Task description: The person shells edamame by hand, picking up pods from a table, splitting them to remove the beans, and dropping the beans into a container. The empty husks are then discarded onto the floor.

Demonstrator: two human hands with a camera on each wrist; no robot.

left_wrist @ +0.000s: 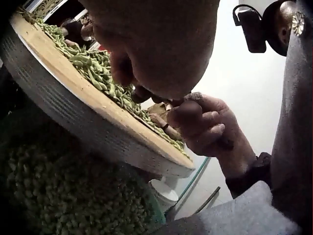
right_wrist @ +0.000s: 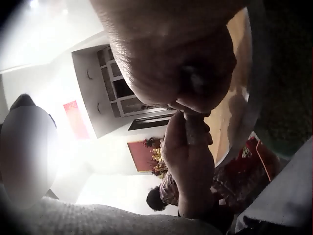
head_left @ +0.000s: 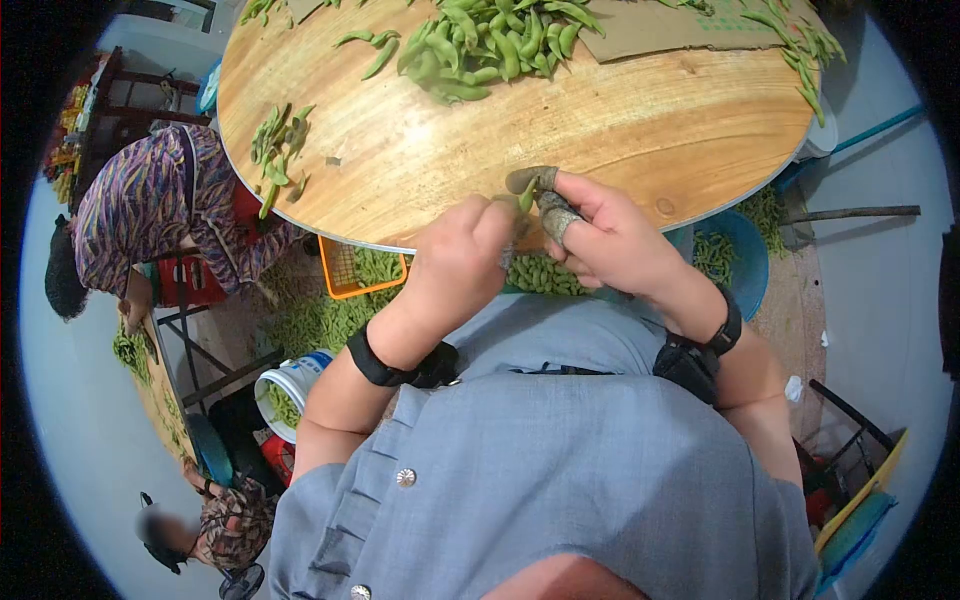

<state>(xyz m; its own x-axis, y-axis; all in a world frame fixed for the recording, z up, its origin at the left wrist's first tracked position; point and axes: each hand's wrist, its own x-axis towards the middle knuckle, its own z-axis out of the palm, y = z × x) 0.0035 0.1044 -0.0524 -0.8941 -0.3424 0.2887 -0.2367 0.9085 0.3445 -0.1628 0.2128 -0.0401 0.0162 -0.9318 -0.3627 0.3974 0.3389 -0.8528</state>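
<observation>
A green soybean pod (head_left: 527,194) shows between my two hands, over the near edge of the round wooden table (head_left: 640,150). My left hand (head_left: 460,250) pinches it from the left, fingers curled, its fingertips partly hidden. On the other side my right hand (head_left: 612,238) has its fingers bent around the pod's far end. Grey, dirty wraps (head_left: 557,218) cover the right thumb and a finger. In the left wrist view the right hand (left_wrist: 208,127) meets the dark left hand (left_wrist: 156,44); the right wrist view shows the left hand (right_wrist: 188,156) beneath the right one.
A heap of soybean pods (head_left: 490,40) lies at the table's far side, beside flattened cardboard (head_left: 680,35). Below stand an orange basket (head_left: 345,290), a white bucket (head_left: 275,385) and a blue basin (head_left: 745,260). Two people work at the left, one in a patterned top (head_left: 150,190).
</observation>
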